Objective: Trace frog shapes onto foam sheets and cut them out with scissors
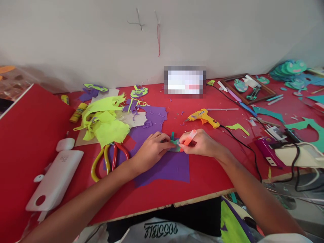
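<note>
left hand [152,148]: fingers pinching small green foam piece [175,143] from 9 o'clock
right hand [199,142]: gripping orange marker [189,137], tip on piece
piece: on purple foam sheet [167,165], table centre
scissors [107,158]: 9 o'clock, apart
glue gun [202,117]: 1 o'clock

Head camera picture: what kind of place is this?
Probably a craft table for cut-out foam or paper shapes. A yellow glue gun and scissors lie on the red table among yellow scraps, and green frog-face cut-outs are stacked at the far right.
</note>
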A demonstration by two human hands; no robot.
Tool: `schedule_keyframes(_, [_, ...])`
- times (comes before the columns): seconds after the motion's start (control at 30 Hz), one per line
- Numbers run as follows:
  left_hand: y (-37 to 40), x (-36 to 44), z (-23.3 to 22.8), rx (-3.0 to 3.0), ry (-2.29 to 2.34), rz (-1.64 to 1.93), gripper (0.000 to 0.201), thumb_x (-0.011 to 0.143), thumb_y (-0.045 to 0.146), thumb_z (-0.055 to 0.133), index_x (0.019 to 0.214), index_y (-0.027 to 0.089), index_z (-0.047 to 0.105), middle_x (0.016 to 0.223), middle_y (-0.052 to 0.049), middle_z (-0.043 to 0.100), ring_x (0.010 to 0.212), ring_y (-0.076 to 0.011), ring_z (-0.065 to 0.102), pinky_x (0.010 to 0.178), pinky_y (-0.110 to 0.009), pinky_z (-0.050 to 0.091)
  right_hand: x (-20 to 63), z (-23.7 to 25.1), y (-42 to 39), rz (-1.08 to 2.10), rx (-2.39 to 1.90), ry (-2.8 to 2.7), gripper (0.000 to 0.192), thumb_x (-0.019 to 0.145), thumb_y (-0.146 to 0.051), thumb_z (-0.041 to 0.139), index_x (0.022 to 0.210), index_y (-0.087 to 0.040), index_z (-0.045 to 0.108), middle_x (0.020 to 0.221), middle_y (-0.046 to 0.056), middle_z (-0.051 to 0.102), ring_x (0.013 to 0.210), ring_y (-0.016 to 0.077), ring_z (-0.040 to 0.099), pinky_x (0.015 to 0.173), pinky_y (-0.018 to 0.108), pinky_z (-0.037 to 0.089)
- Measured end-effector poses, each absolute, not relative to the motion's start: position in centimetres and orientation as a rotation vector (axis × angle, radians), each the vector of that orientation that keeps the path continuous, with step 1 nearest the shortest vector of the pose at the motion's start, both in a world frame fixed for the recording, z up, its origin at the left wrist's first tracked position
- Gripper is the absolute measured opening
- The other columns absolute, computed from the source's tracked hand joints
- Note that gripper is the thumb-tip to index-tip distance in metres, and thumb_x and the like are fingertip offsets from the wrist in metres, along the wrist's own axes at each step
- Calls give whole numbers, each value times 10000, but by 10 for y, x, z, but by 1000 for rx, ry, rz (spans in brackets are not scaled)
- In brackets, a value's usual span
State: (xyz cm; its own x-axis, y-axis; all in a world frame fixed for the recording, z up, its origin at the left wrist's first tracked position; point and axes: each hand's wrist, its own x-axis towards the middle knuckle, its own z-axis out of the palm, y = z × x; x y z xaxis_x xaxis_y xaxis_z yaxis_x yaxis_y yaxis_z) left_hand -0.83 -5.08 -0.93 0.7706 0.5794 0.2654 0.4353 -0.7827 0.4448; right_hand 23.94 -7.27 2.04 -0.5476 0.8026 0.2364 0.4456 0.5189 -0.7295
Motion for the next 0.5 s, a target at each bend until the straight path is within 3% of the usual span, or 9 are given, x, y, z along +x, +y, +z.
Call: schedule_keyframes(0.5, [-40,-18,-4,2524,634,585,216,987,160,559,1067,203,755,1151,-77,726,1099,-175,654,971,-308,538,238,18,-75,859,-999,-2241,161,933,-301,676,803,-207,667,783,-7,722,667,130,612,656,248,441])
